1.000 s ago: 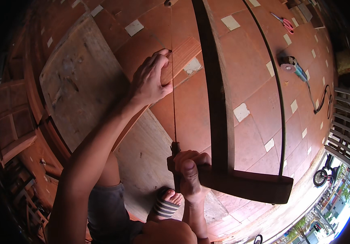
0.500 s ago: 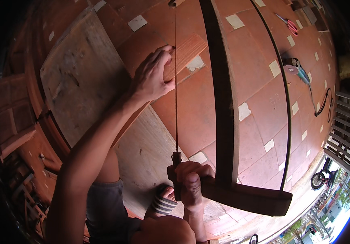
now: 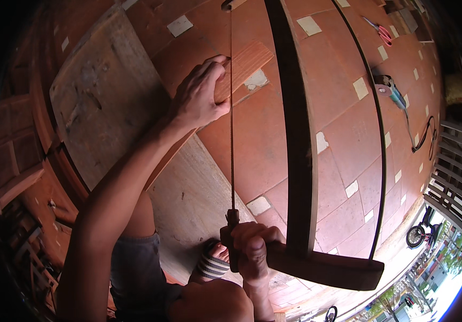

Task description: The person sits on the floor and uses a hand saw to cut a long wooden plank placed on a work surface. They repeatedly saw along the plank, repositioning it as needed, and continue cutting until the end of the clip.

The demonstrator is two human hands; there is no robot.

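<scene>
A long reddish wooden board [image 3: 248, 64] lies slantwise over the edge of a worn plank, its far end sticking out past it. My left hand [image 3: 201, 92] is closed around the board, thumb on the near side, close to the saw blade. The wooden frame saw [image 3: 297, 139] spans the view from top to bottom. Its thin blade crosses the board just right of my left fingers; the depth of any cut is too small to tell. My right hand [image 3: 255, 249] grips the saw's near end, at the handle and end bar.
The worn plank [image 3: 107, 96] runs under the board, with my sandalled foot [image 3: 215, 263] on it. On the tiled floor at the right lie a corded angle grinder [image 3: 393, 92] and red-handled scissors [image 3: 383, 35]. Wooden furniture parts [image 3: 16, 145] stand at the left, a slatted rack [image 3: 456, 180] at the right.
My right hand and the saw have drawn slightly toward me, the blade sliding along across the board. My left hand keeps its hold on the board.
</scene>
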